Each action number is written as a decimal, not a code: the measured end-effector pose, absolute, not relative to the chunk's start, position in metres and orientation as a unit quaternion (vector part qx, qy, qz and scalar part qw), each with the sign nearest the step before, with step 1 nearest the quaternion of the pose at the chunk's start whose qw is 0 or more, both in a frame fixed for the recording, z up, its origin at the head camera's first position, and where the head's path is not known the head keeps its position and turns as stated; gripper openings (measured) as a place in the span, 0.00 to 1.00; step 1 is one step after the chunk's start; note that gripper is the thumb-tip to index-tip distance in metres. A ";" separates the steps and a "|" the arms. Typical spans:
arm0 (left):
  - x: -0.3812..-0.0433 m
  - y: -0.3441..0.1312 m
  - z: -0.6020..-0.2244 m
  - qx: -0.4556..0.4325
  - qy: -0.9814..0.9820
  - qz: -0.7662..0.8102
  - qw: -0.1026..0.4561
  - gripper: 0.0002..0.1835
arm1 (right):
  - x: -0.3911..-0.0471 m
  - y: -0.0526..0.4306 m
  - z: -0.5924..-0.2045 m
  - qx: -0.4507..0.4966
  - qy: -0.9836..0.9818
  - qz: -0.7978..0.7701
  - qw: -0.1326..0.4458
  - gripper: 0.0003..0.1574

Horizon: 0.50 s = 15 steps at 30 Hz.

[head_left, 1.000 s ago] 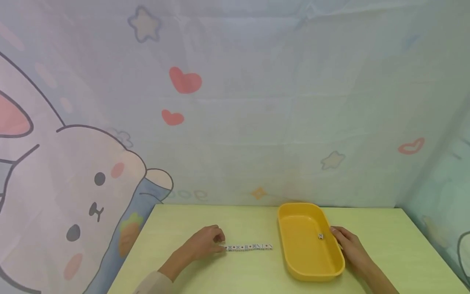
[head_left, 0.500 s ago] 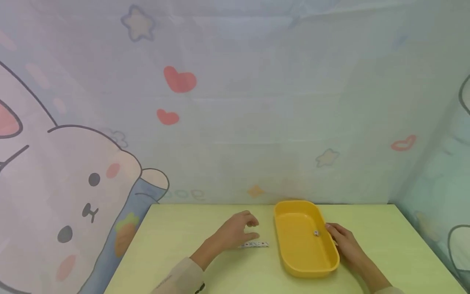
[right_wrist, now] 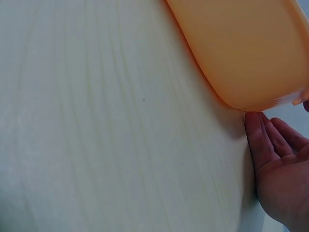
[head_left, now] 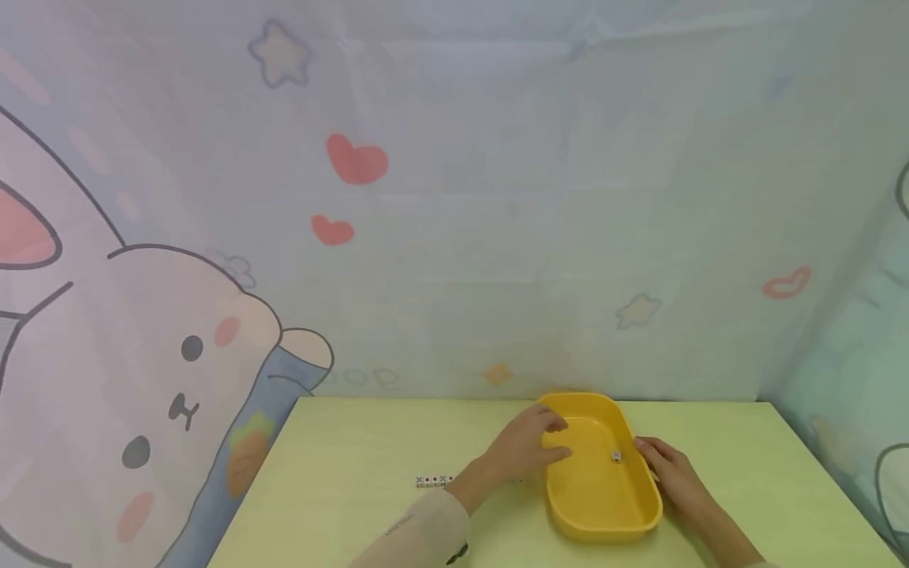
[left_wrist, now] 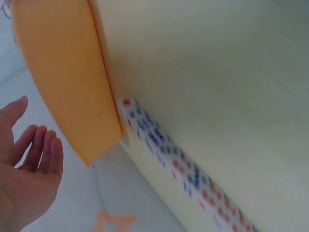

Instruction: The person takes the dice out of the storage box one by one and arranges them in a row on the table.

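A yellow oblong tray (head_left: 568, 505) stands on the pale green table, and one small white die (head_left: 616, 457) lies inside it. My left hand (head_left: 559, 439) hovers over the tray's left rim with thumb and fingers apart. In the left wrist view the left hand (left_wrist: 35, 126) shows relaxed fingers and nothing in it, beside the tray (left_wrist: 63, 72). A row of white dice (head_left: 435, 480) lies on the table; my forearm hides its right part. The dice row (left_wrist: 169, 159) runs up to the tray's wall. My right hand (head_left: 649, 451) rests with straight fingers (right_wrist: 263, 130) against the tray's right side (right_wrist: 241, 48).
The table (head_left: 355, 442) is backed by a cloth wall printed with a rabbit, hearts and stars; another cloth wall closes the right side. The table's left edge runs diagonally near the rabbit print. A beige sleeve (head_left: 419, 536) covers my left forearm.
My left hand has moved right, from the left end of the dice row to above the tray's left rim. The right hand stays at the tray's right side.
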State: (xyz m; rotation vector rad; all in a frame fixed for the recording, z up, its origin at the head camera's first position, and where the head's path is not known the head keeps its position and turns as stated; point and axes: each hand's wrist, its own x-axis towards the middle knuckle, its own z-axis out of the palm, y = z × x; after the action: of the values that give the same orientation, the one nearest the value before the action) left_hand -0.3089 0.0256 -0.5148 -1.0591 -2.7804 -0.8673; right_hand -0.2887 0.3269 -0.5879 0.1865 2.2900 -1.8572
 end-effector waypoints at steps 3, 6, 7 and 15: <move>-0.306 0.048 -0.520 -0.327 -0.900 -0.288 0.018 0.21 | -0.289 0.328 -0.589 0.064 0.773 -0.625 0.095 0.47; -0.306 0.067 -0.523 -0.320 -0.902 -0.290 0.018 0.21 | -0.289 0.327 -0.590 0.062 0.773 -0.625 0.094 0.48; -0.307 0.073 -0.522 -0.319 -0.903 -0.288 0.020 0.21 | -0.289 0.327 -0.590 0.060 0.774 -0.624 0.091 0.48; -0.318 0.107 -0.529 -0.280 -0.917 -0.282 0.028 0.21 | -0.289 0.325 -0.592 0.055 0.765 -0.636 0.085 0.45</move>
State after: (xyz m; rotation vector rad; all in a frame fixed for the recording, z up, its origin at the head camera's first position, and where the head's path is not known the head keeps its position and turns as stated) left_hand -0.3181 0.1071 -0.5288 -0.8650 -2.8314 -0.8707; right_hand -0.2890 0.3250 -0.5917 0.1626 2.2814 -1.8977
